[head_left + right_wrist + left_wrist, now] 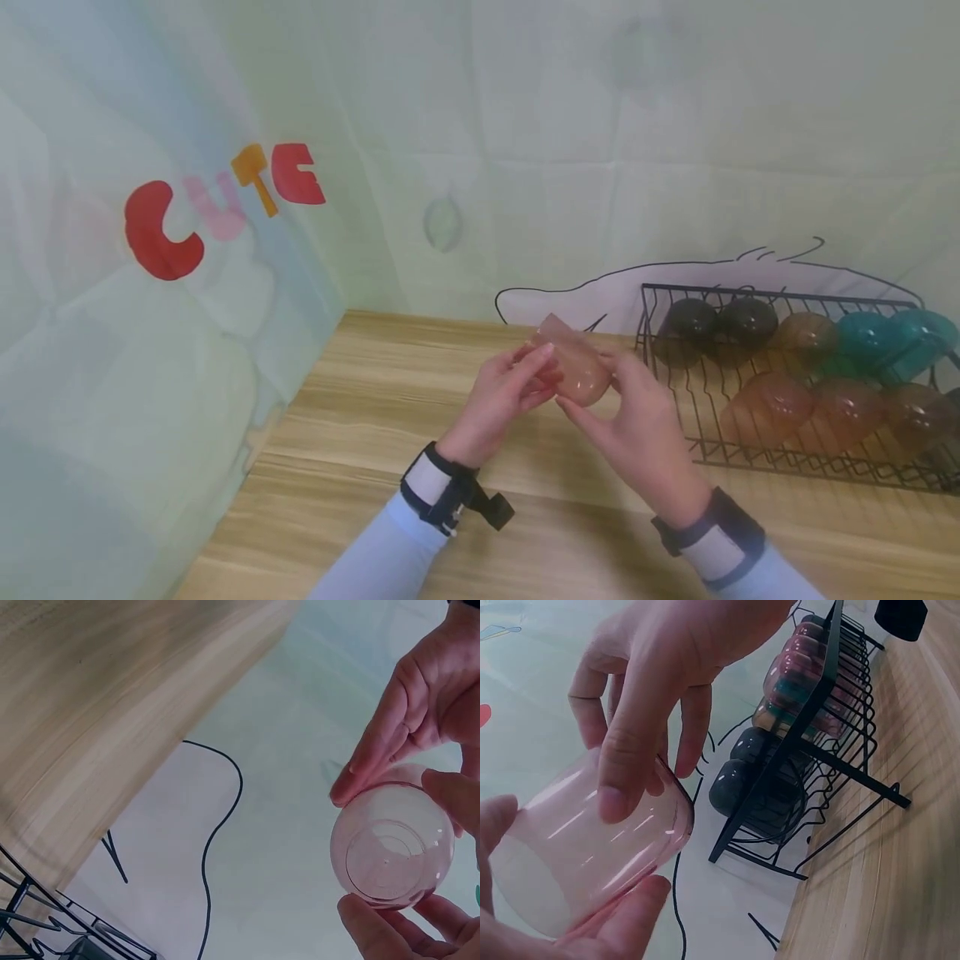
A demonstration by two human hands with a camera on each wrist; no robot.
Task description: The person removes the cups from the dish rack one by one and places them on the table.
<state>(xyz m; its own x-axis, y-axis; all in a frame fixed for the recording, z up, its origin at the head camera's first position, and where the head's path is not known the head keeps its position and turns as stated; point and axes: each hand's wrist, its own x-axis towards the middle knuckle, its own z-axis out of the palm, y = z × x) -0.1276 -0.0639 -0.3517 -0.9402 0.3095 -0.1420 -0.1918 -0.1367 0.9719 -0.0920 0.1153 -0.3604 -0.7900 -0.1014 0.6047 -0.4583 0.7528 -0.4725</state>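
Both hands hold a clear pink glass cup [583, 373] tilted in the air over the wooden table. My left hand [497, 398] grips it near the rim, thumb on one side and fingers on the other. The right hand [647, 429] pinches the rounded base end between thumb and fingers. Seen from the left wrist, the cup [604, 840] is see-through with nothing inside it. In the right wrist view the round base of the cup [390, 859] faces the camera.
A black wire rack [693, 450] stands at the right of the table [360, 467]. Upside-down cups fill it: dark grey cups [692, 321], an amber cup [806, 335], teal cups [870, 333] and pink cups [780, 400]. A printed cloth [525, 200] hangs behind.
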